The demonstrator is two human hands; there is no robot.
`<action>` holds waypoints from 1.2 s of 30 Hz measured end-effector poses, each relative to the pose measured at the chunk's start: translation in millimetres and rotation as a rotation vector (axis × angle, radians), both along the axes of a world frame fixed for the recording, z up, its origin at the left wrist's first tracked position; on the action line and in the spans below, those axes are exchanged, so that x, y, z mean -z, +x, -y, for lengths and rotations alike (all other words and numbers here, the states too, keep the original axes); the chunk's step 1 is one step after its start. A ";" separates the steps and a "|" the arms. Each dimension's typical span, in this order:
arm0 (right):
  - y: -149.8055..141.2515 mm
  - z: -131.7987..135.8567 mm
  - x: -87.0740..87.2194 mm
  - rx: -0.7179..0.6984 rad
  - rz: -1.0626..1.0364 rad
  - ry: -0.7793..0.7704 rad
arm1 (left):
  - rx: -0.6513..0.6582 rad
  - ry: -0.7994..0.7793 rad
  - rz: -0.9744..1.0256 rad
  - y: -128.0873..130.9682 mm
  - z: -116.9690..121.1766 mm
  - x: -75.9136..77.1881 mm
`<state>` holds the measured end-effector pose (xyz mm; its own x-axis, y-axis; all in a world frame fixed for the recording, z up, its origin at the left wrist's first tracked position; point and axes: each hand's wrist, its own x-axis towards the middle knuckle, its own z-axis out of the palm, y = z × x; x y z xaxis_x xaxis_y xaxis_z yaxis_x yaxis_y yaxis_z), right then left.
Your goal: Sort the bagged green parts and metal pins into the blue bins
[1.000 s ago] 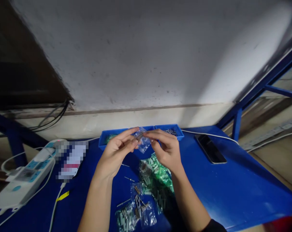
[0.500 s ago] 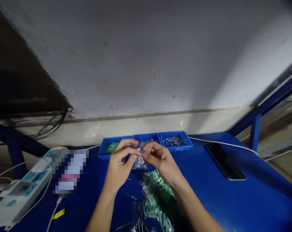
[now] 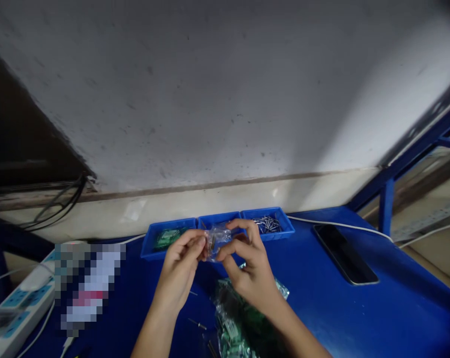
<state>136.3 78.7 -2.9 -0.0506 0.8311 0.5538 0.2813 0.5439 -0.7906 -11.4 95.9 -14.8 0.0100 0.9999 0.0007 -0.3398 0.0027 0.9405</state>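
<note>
Blue covers the table (image 3: 377,318), and three small trays (image 3: 152,254) line its far side. From where I stand, the right hand (image 3: 249,263) curls at one side of a small clear bag (image 3: 218,233); whether it grips, I cannot tell. The left hand (image 3: 182,263) pinches the opposite edge. The bag sits between them, in front of the middle tray (image 3: 219,217). Inside, a slim dark piece (image 3: 212,242) lies nearer the left hand, its long axis crosswise to the line joining both hands.
</note>
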 end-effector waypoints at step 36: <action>-3.2 -18.5 2.4 -0.237 -0.382 -0.534 | -0.219 0.972 -1.034 -19.7 4.6 -12.3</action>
<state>133.1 97.2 -5.3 -0.1468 0.9852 0.0879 -0.1482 0.0660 -0.9868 -31.0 91.3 -2.5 0.2764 0.5887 0.7597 0.5758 -0.7343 0.3595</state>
